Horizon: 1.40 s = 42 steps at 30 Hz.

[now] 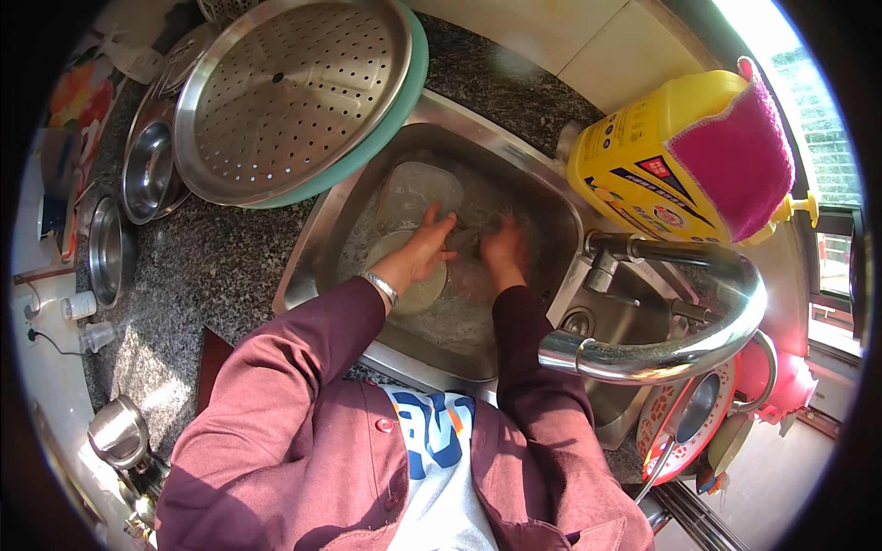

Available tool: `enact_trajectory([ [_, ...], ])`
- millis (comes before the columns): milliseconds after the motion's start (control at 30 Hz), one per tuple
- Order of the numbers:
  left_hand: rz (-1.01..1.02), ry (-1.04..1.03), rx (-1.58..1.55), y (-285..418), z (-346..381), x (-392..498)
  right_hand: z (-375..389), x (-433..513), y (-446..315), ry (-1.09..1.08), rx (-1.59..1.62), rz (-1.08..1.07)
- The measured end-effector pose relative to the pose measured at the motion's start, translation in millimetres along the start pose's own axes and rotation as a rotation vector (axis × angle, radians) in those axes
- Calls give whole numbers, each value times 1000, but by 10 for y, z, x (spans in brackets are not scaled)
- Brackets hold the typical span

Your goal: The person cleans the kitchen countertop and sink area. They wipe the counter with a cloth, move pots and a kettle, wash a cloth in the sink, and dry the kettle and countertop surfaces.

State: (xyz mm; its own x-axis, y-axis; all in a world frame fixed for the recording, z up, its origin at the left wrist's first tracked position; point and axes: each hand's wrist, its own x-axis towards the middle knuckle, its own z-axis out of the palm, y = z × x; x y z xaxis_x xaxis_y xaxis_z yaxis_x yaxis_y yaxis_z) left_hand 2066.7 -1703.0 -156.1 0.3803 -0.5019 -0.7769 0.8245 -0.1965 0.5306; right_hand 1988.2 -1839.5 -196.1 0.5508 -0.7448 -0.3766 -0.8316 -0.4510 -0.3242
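Both of my hands are inside a stainless-steel sink [318, 262] filled with cloudy, sudsy water. My left hand [420, 249] has its fingers spread and grips nothing I can see. It is over a pale round dish [422, 293] in the water. Beyond that hand, a pale, rounded-corner container or lid [420, 189] sits in the water. On the other side, my right hand [505, 246] is blurred, its fingers partly under water. Something greyish shows faintly between the hands, too unclear to name. Whether the right hand holds anything is hidden.
A chrome faucet [679, 361] arches over a smaller basin [610, 330] at right. Behind it stands a yellow detergent jug [620, 155] draped with a pink cloth [734, 158]. A perforated steel steamer tray [296, 96] on a green basin [406, 103] overhangs the sink. Metal bowls [148, 172] stand left.
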Motion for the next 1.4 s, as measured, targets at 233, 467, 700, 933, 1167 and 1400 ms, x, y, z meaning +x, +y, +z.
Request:
enact_trajectory([
  [233, -71, 132, -286, -31, -207, 33, -314, -945, -513, -515, 1109, -152],
  [467, -265, 183, -428, -8, -15, -153, -38, -701, -639, 82, 498, -454],
  [700, 147, 134, 44, 66, 166, -187, -141, 323, -194, 124, 196, -132],
  [933, 116, 72, -160, 138, 0, -122, 404, 4, -430, 27, 509, 11],
  [1167, 84, 8, -195, 84, -440, -88, -350, -1070, -822, -451, 935, -175],
  [1400, -75, -62, -263, -42, -60, -111, 82, -422, -562, 38, 412, -246],
])
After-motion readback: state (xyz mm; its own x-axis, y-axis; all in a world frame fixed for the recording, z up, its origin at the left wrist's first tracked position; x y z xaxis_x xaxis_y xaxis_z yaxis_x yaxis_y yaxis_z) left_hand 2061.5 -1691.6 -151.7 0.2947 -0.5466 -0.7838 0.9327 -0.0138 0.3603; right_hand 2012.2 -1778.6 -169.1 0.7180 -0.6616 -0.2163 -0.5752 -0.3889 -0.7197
